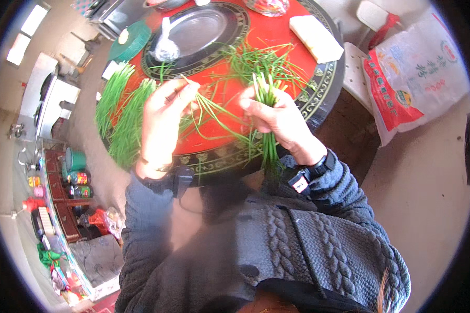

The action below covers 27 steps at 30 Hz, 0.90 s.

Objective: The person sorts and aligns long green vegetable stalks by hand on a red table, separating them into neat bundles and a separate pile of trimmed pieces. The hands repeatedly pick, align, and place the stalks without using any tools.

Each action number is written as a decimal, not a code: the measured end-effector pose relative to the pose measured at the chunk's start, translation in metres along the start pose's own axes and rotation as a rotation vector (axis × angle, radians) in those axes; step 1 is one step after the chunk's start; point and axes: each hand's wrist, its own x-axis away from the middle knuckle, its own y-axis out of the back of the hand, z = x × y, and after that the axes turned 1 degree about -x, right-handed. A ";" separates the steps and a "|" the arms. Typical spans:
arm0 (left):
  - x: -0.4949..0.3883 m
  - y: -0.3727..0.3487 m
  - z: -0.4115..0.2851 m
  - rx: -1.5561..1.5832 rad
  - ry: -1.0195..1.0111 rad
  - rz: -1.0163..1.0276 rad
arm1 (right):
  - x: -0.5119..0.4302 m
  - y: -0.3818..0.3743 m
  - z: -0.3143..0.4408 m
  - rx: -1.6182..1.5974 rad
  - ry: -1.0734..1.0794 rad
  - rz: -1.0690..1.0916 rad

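Observation:
My right hand (278, 113) is closed around a bundle of garlic chives (267, 143), pale stem ends up and green leaves hanging below. Between the thumb and fingers of my left hand (166, 109) are a few thin chive strands (215, 113), which trail across toward the right hand. Loose chives (258, 58) lie in a tangled heap on the round red table (203, 143), just beyond my right hand. To the left of my left hand, two neater bunches of chives (129, 121) (113, 98) lie side by side near the table's edge.
An oval metal tray (203, 31) sits far back, with a plastic-wrapped item (167, 50) at its near side. A green round lid (130, 41) and a white block-shaped item (316, 38) flank it. Right of the table, a large printed sack (419, 78) leans by a white chair (356, 74).

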 end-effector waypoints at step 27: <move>-0.040 -0.043 0.062 -0.464 -0.456 0.080 | 0.003 0.029 -0.011 -0.019 -0.112 -0.108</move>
